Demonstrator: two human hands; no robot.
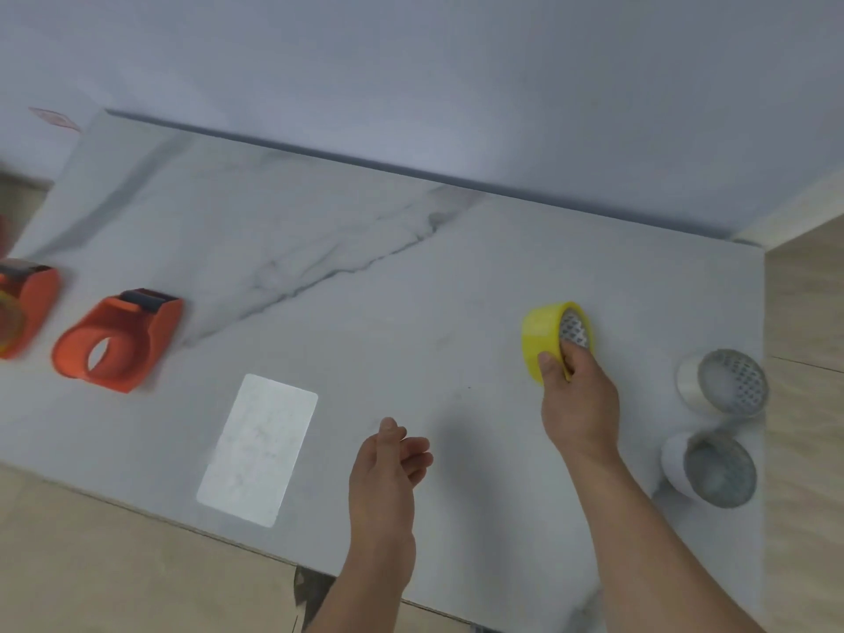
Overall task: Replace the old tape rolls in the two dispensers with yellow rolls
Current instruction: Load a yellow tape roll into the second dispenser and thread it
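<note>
Gripping a yellow roll (545, 340), the right hand (580, 395) has thumb on the outer band and fingers (576, 354) hooked into the core, so it's clenched on the roll over the right half of the desk (365, 267). Can't tell if the roll touches the desk or sits just above it. Left hand (388, 468) hovers w/ nothing in it, fingers loosely curled, palm turned inward, near the front edge approx. mid-desk.

Two orange dispensers on the far left: the nearer one (116, 340) lies w/ its round hub hole empty, no roll in it, dark cutter end pointing to the wall. The 2nd dispenser (27, 303) is cut off by the frame edge; a yellowish roll seems to sit inside, but it's blurred.

Two clear rolls at the right edge, standing on their rims, cores facing the camera: far one (721, 388), near one (708, 468), just beside each other and well apart from the dispensers. A pale rectangular card (258, 450) lies flat btw. the dispensers and the left hand.
</note>
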